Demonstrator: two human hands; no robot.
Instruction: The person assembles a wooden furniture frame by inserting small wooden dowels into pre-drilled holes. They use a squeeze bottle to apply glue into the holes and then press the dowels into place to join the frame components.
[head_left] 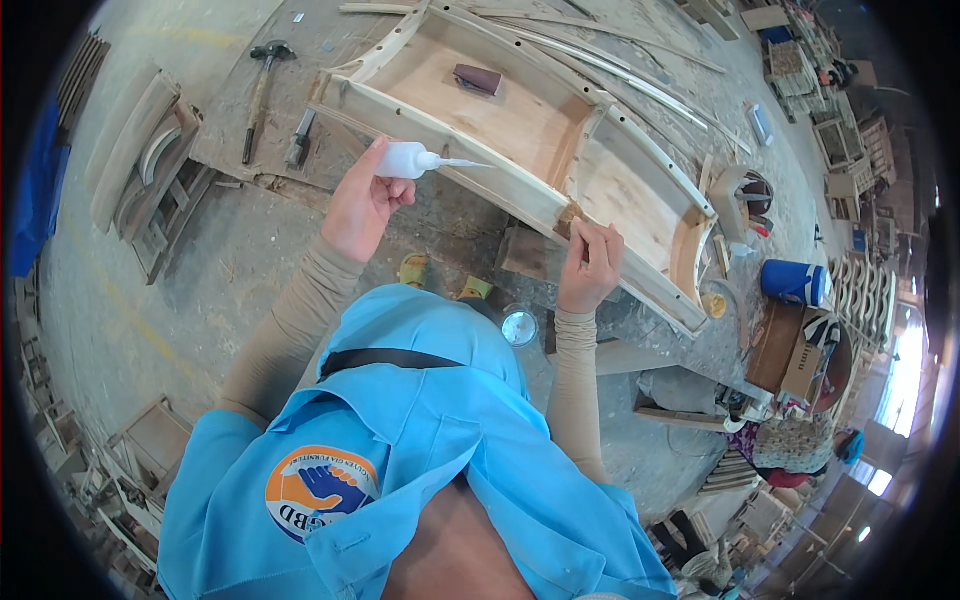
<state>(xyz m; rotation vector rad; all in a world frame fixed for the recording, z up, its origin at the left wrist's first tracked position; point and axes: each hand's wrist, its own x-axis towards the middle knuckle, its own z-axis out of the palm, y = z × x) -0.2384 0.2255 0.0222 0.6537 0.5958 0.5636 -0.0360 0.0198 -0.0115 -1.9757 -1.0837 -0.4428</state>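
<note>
A small white squeeze bottle with a long thin nozzle (pixel 404 160) is in my left hand (pixel 362 205), thumb and fingers closed round it. Its tip points right, over the near rail of a pale wooden frame (pixel 480 155) with curved edges and thin panels inside. My right hand (pixel 592 262) rests at that rail near the middle divider, fingers pinched together. Beside the fingertips a brown patch (pixel 570 214), like sawdust or a scrap, lies on the rail. What the fingers hold, if anything, I cannot make out. Inside the frame sits a dark brown sanding piece (pixel 478 79).
A hammer (pixel 262 100) and a brush-like tool (pixel 299 138) lie on the worktop left of the frame. Curved wooden parts (pixel 150 170) stand further left. Behind the frame are long strips (pixel 640 80). At right sits a blue jug (pixel 793 282); a round tin (pixel 519 327) is below.
</note>
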